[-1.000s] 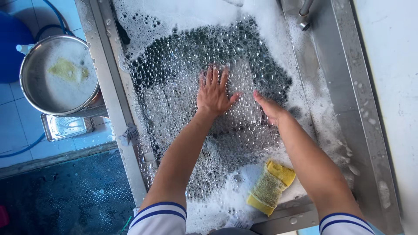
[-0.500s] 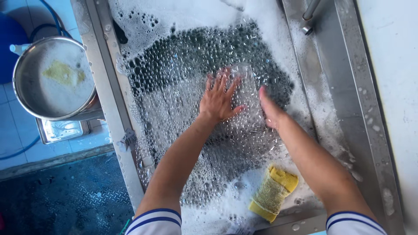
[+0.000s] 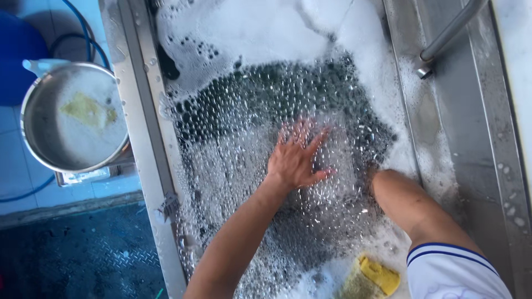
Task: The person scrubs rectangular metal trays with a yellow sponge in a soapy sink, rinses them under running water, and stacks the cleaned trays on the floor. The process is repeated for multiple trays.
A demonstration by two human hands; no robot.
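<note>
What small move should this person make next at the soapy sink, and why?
Probably bring the right hand up out of the suds. That forearm disappears under the foam, so its hand is hidden, while the left hand lies spread on the bubbly surface and the yellow sponge sits unused by the near edge.

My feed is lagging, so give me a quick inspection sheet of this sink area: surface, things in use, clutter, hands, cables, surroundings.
Surface: steel sink filled with foam and bubbly water.
Things in use: yellow sponge at the near edge, partly in foam.
Clutter: nothing seen.
Hands: left hand flat and spread on the bubbles, holding nothing; right hand is under the foam, only the forearm shows.
Cables: blue hose on the floor behind the pot.
Surroundings: steel pot of cloudy water with a yellowish scrap, faucet, dark floor mat.
</note>
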